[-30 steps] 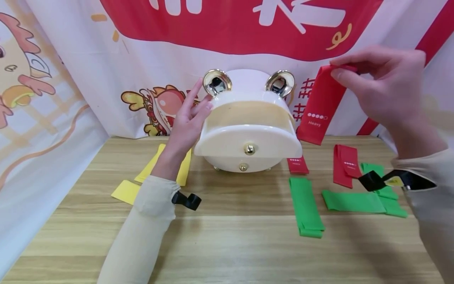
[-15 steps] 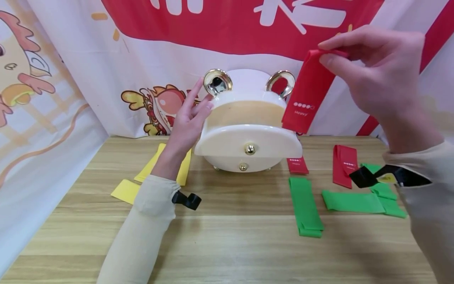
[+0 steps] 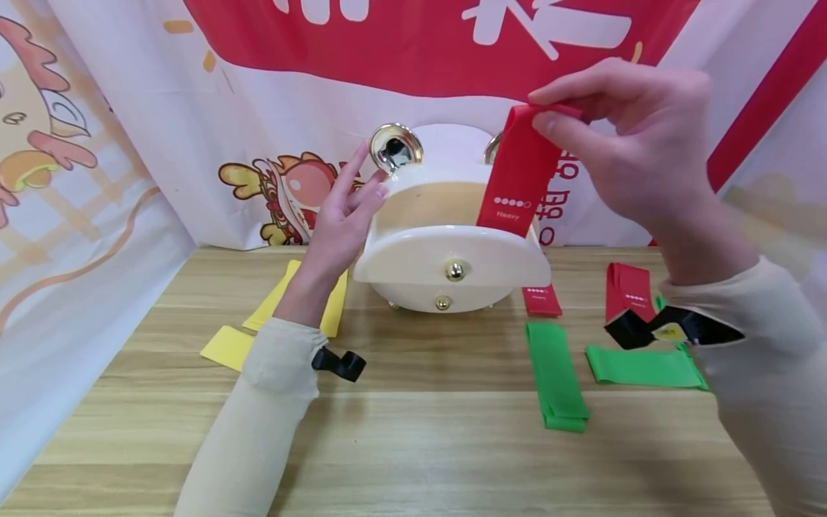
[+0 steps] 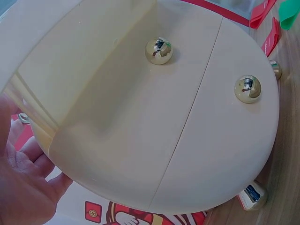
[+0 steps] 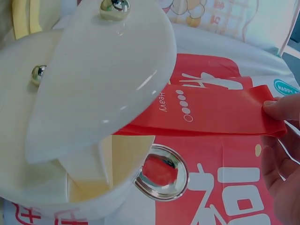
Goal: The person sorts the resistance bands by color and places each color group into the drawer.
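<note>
A white two-drawer box (image 3: 448,153) with gold ring ears and ball knobs stands on the table, its upper drawer (image 3: 407,260) pulled out. My left hand (image 3: 340,226) rests against the box's left side, fingers fairly straight; the left wrist view also shows this hand (image 4: 28,176) at the box's edge. Between thumb and fingertips, my right hand (image 3: 646,143) pinches the top of a folded red resistance band (image 3: 520,169) marked "Heavy". The band hangs over the drawer's right part, and its lower end is hidden behind the drawer front in the right wrist view.
Right of the box lie another red band (image 3: 543,301), a further red band (image 3: 623,287) and green bands (image 3: 557,377), one partly hidden by my right wrist. Yellow bands (image 3: 227,347) lie at the left, partly behind my left arm. A printed cloth (image 3: 161,143) hangs behind.
My right hand has carried the red resistance band leftward, from beside the box to over the pulled-out drawer. The left hand has stayed in place.
</note>
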The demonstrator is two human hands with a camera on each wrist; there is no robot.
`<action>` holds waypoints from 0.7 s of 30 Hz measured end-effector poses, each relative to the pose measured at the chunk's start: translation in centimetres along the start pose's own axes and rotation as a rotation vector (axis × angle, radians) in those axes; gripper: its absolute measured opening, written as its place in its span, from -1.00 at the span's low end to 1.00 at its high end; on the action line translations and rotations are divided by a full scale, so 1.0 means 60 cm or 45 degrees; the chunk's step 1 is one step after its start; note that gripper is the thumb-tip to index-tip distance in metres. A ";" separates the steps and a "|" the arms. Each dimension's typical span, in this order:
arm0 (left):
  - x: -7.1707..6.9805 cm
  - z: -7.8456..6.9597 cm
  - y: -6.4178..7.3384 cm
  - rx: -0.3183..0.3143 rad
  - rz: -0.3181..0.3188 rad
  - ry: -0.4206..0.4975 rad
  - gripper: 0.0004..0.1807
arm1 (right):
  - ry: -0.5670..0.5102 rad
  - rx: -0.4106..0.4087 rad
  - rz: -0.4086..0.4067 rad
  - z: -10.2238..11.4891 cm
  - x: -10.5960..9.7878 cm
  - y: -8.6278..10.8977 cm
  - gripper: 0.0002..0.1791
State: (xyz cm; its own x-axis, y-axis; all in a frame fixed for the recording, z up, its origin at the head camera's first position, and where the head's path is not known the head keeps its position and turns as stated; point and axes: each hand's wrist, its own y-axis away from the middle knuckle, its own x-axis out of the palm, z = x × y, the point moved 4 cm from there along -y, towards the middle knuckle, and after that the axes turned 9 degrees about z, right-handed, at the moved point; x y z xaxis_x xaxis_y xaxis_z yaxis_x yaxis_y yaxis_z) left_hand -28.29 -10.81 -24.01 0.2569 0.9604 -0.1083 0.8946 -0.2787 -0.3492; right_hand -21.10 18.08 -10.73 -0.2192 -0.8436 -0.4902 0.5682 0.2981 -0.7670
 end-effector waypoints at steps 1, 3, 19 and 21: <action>0.000 0.000 0.000 0.000 0.000 -0.001 -0.31 | -0.001 -0.006 0.005 0.001 0.002 0.000 -0.68; 0.000 0.000 0.000 -0.002 0.000 0.000 -0.30 | -0.007 -0.018 0.012 0.004 0.006 -0.001 -0.68; 0.001 -0.001 0.001 0.005 0.007 -0.023 -0.29 | 0.077 0.036 0.129 0.031 0.061 -0.014 -0.67; 0.001 -0.002 0.001 0.004 0.011 -0.027 -0.28 | 0.059 0.044 0.132 0.033 0.069 -0.019 -0.67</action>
State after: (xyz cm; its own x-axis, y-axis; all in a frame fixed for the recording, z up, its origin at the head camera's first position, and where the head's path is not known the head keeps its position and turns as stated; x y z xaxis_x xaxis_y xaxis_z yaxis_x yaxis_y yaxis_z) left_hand -28.19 -10.78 -23.94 0.2565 0.9577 -0.1308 0.8913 -0.2867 -0.3512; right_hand -21.11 13.38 -11.06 -0.1938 -0.7872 -0.5855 0.6164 0.3666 -0.6969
